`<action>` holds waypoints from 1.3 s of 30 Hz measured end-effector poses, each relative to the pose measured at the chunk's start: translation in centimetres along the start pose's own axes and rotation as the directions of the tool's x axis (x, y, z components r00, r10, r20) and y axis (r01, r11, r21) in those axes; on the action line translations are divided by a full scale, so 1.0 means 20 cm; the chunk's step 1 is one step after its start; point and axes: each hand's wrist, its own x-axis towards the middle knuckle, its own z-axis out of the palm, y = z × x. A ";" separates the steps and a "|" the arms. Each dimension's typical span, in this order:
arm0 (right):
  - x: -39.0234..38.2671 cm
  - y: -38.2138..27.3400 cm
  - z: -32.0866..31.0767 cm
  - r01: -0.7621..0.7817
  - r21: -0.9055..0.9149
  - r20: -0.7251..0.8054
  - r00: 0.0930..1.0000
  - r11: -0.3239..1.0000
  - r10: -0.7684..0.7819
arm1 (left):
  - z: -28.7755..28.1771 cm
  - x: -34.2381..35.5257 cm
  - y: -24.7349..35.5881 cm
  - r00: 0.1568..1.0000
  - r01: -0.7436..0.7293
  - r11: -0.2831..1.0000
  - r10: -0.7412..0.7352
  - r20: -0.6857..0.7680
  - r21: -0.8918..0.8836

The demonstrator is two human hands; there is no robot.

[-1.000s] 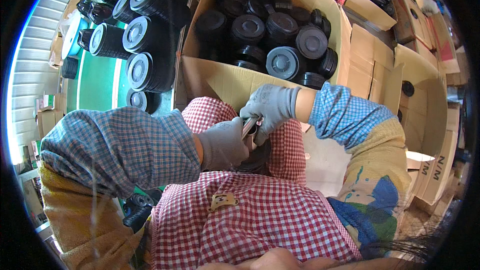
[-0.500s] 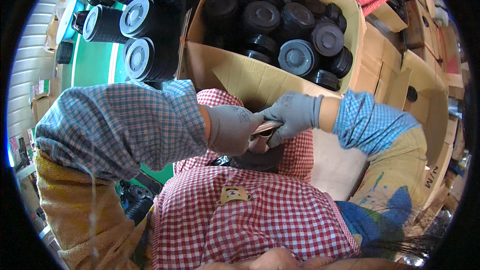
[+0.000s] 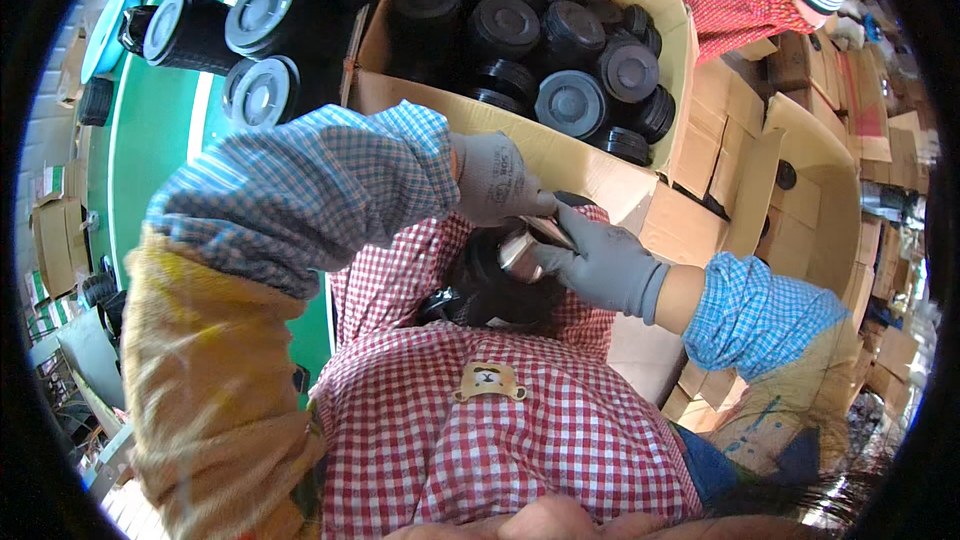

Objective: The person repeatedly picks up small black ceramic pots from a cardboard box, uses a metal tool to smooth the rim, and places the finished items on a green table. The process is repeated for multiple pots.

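In front of my lap, my right hand point(image 3: 615, 265), in a grey glove, grips a shiny silvery-brown rolled piece point(image 3: 520, 256) that looks like a tape roll. A flat glossy strip point(image 3: 548, 231) runs beside it toward my left hand point(image 3: 497, 180), also gloved in grey. The left fingers are pinched together at the strip's upper end; their tips are partly hidden. Beneath the hands, a black object point(image 3: 475, 280) rests on my lap against the red checked apron point(image 3: 440, 420); its shape is mostly covered.
Ahead stands a cardboard box point(image 3: 590, 162) holding stacks of round black plastic pieces point(image 3: 572, 103). More black stacks point(image 3: 262, 15) stand on a green surface point(image 3: 155, 140) at left. An open carton point(image 3: 825, 160) is at right. Another person in red point(image 3: 715, 0) is beyond the box.
My left hand has moved up and away from my body, while my right hand has shifted slightly right and down. The rolled piece is turned differently. The other person's arm and striped cap came into view.
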 end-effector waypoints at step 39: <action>0.70 -0.82 0.64 0.674 -0.399 -0.192 0.601 0.621 -0.776 | 1.15 -2.09 0.18 -0.576 -0.478 0.343 -0.817 -0.006 -0.808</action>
